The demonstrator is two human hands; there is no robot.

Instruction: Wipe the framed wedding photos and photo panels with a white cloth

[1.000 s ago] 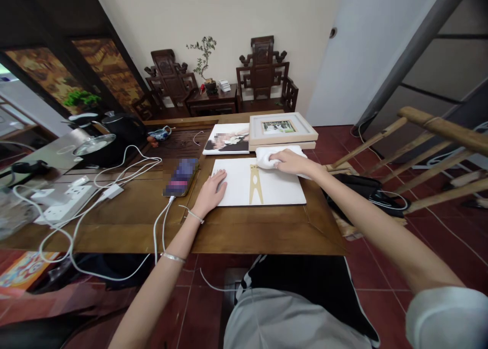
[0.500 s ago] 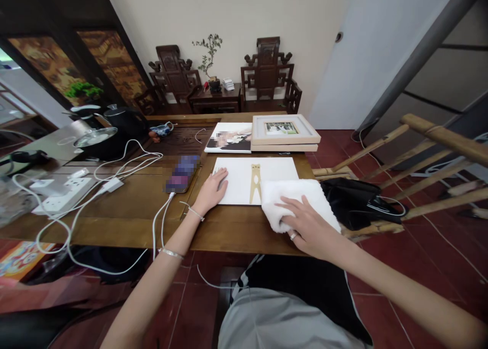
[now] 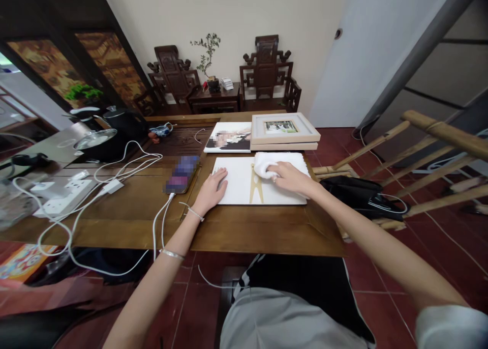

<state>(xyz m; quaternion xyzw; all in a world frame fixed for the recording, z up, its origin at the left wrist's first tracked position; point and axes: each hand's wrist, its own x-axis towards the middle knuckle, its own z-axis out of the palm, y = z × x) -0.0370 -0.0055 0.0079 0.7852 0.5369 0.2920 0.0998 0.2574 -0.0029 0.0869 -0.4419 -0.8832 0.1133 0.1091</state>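
A white rectangular panel [image 3: 236, 186] lies flat on the wooden table, with a beige, forked, animal-headed shape [image 3: 256, 188] on its middle. My left hand [image 3: 213, 188] rests flat on the panel's left end, fingers stretched out. In my right hand [image 3: 287, 178] is a white fluffy cloth [image 3: 281, 161], bunched under the fingers. The cloth lies over the panel's upper right part and covers the top of the beige shape. Behind the panel are a photo print [image 3: 229, 138] and a stack of light wooden picture frames [image 3: 284, 130].
A phone [image 3: 181, 174] with a white cable lies left of my left hand. Farther left are a power strip [image 3: 64, 196], tangled cables and a black pot [image 3: 95, 143]. A bamboo chair [image 3: 430, 127] holding a black bag [image 3: 358, 196] stands right of the table [image 3: 247, 232].
My right hand has moved the cloth away from me, from the panel's lower right corner and table edge to its upper right part. My left hand has stayed in place.
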